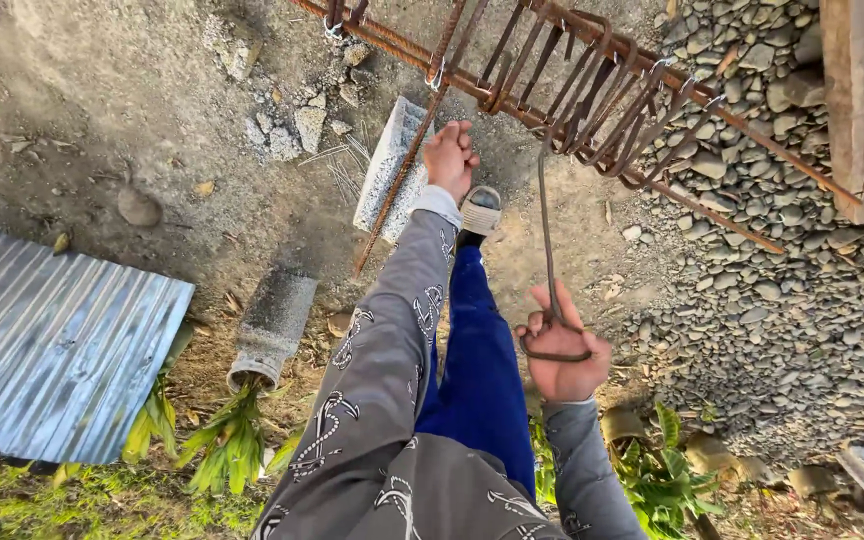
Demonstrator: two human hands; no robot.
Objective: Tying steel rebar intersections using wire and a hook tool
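Note:
My left hand (450, 157) is stretched forward and clenched around a rusty steel bar (400, 182) that slants down toward the ground. My right hand (564, 358) is closer to me and grips a bent rusty stirrup (550, 262) by its lower loop; the stirrup's top hooks onto the rebar cage (592, 100). The cage runs diagonally across the top, with several stirrups bunched on its long bars. My leg in blue trousers and a grey shoe (480, 212) show between my arms.
A grey concrete block (384, 165) lies under the bar. A corrugated metal sheet (52, 350) lies at left, a concrete cylinder (272, 325) beside it. A gravel pile (782, 290) fills the right, with a wooden plank (850, 100) at top right. Green plants grow near my feet.

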